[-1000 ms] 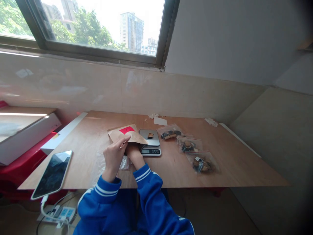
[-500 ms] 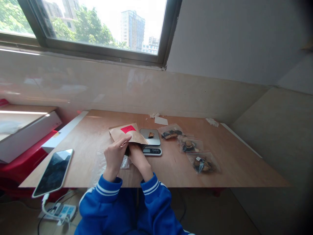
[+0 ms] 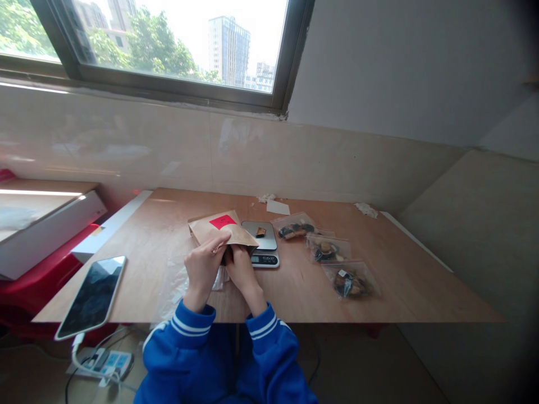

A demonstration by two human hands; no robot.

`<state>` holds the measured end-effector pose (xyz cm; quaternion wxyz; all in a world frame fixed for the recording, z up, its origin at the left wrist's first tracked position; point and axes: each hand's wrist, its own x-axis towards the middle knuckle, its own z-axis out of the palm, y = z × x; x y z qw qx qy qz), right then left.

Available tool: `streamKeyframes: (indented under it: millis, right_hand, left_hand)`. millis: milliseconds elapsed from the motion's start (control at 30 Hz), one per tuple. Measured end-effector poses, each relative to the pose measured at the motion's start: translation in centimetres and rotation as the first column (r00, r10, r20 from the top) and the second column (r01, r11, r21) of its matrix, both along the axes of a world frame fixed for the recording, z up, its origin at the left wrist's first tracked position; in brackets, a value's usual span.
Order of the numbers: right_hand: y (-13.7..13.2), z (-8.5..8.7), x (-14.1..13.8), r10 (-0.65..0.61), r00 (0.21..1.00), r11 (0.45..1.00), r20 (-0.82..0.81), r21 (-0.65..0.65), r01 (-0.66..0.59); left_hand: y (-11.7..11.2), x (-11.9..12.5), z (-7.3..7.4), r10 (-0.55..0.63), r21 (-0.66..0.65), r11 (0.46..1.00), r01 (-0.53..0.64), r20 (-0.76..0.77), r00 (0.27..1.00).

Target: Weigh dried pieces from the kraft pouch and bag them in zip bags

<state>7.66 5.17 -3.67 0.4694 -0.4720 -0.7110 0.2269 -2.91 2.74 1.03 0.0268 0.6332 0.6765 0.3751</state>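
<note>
Step in hand: two-handed handling of a kraft paper envelope (image 3: 222, 229) with a red label, held just left of a digital scale (image 3: 260, 244). Left hand (image 3: 202, 268): fingers together, clamped on the lower edge. Right hand (image 3: 241, 270): fingers curled under the edge, grip partly hidden. Next move calls for a steady hold on both sides of the envelope's opening.
</note>
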Motion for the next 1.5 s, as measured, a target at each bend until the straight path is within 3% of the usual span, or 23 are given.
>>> streamKeyframes:
  millis: [167, 400, 733, 1067, 1333, 1500]
  right_hand:
    - [0.6, -1.0, 0.1, 0.022, 1.000, 1.000, -0.010, 0.001, -0.022]
    - [0.4, -0.5, 0.5, -0.016, 0.992, 1.000, -0.124, 0.003, 0.017]
    - [0.1, -0.6, 0.3, -0.092, 0.982, 0.996, -0.165, 0.002, 0.093]
    - [-0.6, 0.2, 1.2, 0.022, 0.997, 1.000, -0.074, 0.018, -0.021]
    - [-1.5, 1.8, 2.2, 0.143, 0.988, 0.987, -0.054, 0.083, -0.138]
    - [-1.7, 1.8, 2.4, 0.124, 0.992, 0.980, -0.016, 0.158, -0.120]
  left_hand:
    - [0.0, 0.2, -0.3, -0.037, -0.013, 0.999, 0.038, 0.017, 0.999]
    - [0.0, 0.4, -0.2, -0.019, -0.032, 0.999, 0.020, 0.030, 0.999]
    - [0.2, 0.0, -0.2, -0.058, 0.022, 0.998, 0.056, 0.089, 0.994]
    - [0.2, 0.4, 0.4, -0.045, -0.005, 0.999, 0.046, 0.144, 0.989]
    - [0.4, 0.1, 0.8, -0.042, -0.024, 0.999, 0.047, 0.168, 0.985]
    - [0.6, 0.0, 1.0, -0.029, -0.024, 0.999, 0.033, 0.170, 0.985]
